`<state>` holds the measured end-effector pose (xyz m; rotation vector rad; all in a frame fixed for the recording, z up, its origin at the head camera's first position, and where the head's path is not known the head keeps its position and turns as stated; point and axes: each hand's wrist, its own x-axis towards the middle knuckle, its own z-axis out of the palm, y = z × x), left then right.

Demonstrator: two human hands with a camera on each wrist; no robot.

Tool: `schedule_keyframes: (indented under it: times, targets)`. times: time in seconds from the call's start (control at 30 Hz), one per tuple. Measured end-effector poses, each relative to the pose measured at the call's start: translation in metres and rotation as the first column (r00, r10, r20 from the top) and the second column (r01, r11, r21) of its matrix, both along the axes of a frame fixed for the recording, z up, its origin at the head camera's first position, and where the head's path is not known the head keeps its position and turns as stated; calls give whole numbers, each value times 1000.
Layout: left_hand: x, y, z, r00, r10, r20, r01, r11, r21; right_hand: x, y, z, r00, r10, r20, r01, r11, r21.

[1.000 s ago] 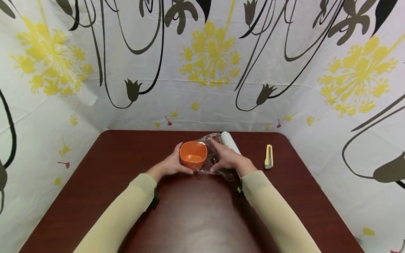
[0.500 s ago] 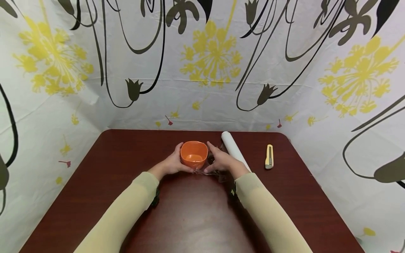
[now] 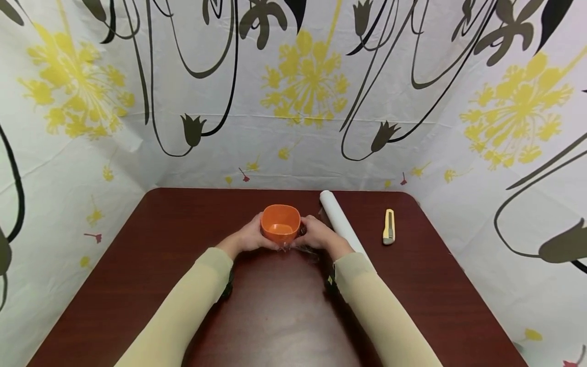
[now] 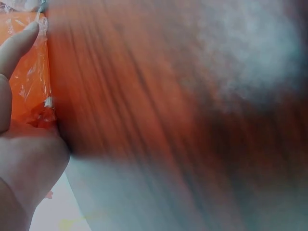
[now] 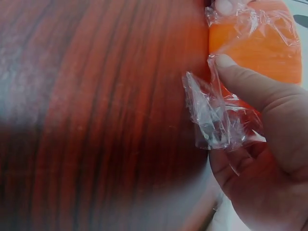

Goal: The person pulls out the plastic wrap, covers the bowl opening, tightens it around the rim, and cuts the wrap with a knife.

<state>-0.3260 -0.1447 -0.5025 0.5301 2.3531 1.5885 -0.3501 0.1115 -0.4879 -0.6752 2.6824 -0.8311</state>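
Observation:
An orange square bowl [image 3: 281, 221] stands upright at the far middle of the table, its inside facing up. My left hand [image 3: 249, 235] grips its left side, thumb along the near wall. On the opposite side my right hand [image 3: 318, 235] holds the bowl, pressing clear plastic wrap [image 5: 209, 113] against it with the thumb. In the right wrist view a crumpled flap of that wrap sticks out below the thumb. Wrinkled film also covers the bowl's near wall in the left wrist view, by my left thumb [image 4: 21, 45]. The far fingers are partly hidden behind the bowl.
A long white roll [image 3: 341, 219] lies slantwise just right of my right hand, its near end hidden by the sleeve. Farther right lies a yellow box cutter [image 3: 389, 227]. The dark red wooden table [image 3: 183, 219] meets a patterned cloth [image 3: 220, 137] at its back edge.
My right hand has moved left to the bowl's side, folding the loose plastic wrap in against it. More of the white roll shows now. The left hand and the bowl have barely moved.

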Motion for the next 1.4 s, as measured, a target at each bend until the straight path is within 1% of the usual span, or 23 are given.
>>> schedule_keyframes:
  times: [0.23, 0.27, 0.3, 0.37, 0.43, 0.5, 0.53, 0.63, 0.67, 0.7, 0.73, 0.77, 0.87, 0.9, 0.93, 0.97, 1.0, 1.07, 1.13, 1.17, 1.2, 1.27, 1.4]
  targets:
    - [1, 0, -1, 996, 79, 45, -73, 990, -124, 1, -5, -2, 1000, -9, -9, 10, 1000, 30]
    - [0, 0, -1, 995, 85, 47, -78, 988, -130, 1, -6, -2, 1000, -12, -8, 12, 999, 39]
    - [0, 0, -1, 995, 91, 49, -84, 988, -133, -5, -4, -11, 1000, 0, -24, 1, 999, 39]
    - [0, 0, -2, 994, 98, 52, -90, 986, -137, -4, -5, -9, 1000, -14, -25, 16, 998, 59]
    - [0, 0, -3, 994, 97, 54, -89, 986, -140, -3, -6, -9, 999, -29, -45, 33, 995, 98]
    - [1, 0, -3, 994, 97, 54, -89, 985, -145, -5, -7, -11, 995, -48, -88, 60, 988, 144]
    - [1, 0, -3, 994, 97, 53, -88, 985, -148, 1, -11, -3, 993, -74, -93, 90, 979, 180]
    - [1, 0, -3, 994, 93, 51, -85, 985, -151, -3, -11, -8, 985, -97, -145, 133, 956, 260]
    - [1, 0, -3, 994, 93, 50, -85, 985, -150, -9, -8, -19, 980, -89, -177, 136, 953, 272]
    - [1, 1, -3, 994, 94, 49, -86, 985, -148, -11, -6, -23, 979, -78, -190, 131, 950, 284]
    - [0, 1, -3, 994, 94, 46, -87, 985, -148, -12, -7, -23, 982, -71, -176, 121, 950, 288]
    - [0, 1, -3, 995, 95, 43, -88, 985, -147, -14, -5, -27, 983, -63, -175, 111, 953, 282]
    - [-1, 2, -3, 995, 97, 30, -92, 985, -143, -16, -2, -30, 985, -17, -174, 61, 965, 255]
    - [-1, 2, -4, 995, 96, 25, -92, 986, -142, -13, -4, -23, 987, -9, -162, 50, 966, 252]
    - [-2, 2, -4, 995, 94, 20, -91, 986, -142, -11, -3, -21, 983, 9, -182, 37, 968, 250]
    - [-2, 2, -5, 996, 93, 16, -90, 986, -141, -14, -1, -28, 976, 24, -217, 31, 968, 249]
    - [-2, 2, -5, 996, 92, 12, -90, 986, -142, -17, 0, -32, 973, 30, -229, 27, 969, 244]
    - [-2, 2, -5, 996, 93, 10, -91, 985, -147, -26, 3, -45, 963, 28, -270, 37, 972, 233]
    - [-3, 1, -6, 995, 96, 7, -94, 985, -146, -36, 5, -59, 955, 9, -297, 63, 971, 232]
    - [-3, 1, -6, 995, 97, 6, -95, 985, -147, -43, 5, -67, 957, -15, -289, 84, 971, 226]
    - [-3, 1, -6, 995, 97, 7, -95, 984, -149, -46, 5, -68, 962, -25, -272, 88, 971, 224]
    - [-2, 1, -5, 996, 93, 11, -90, 985, -147, -50, 4, -72, 961, -61, -269, 125, 965, 229]
    - [0, 1, -3, 996, 82, 36, -76, 986, -148, -53, 3, -73, 970, -172, -172, 198, 969, 149]
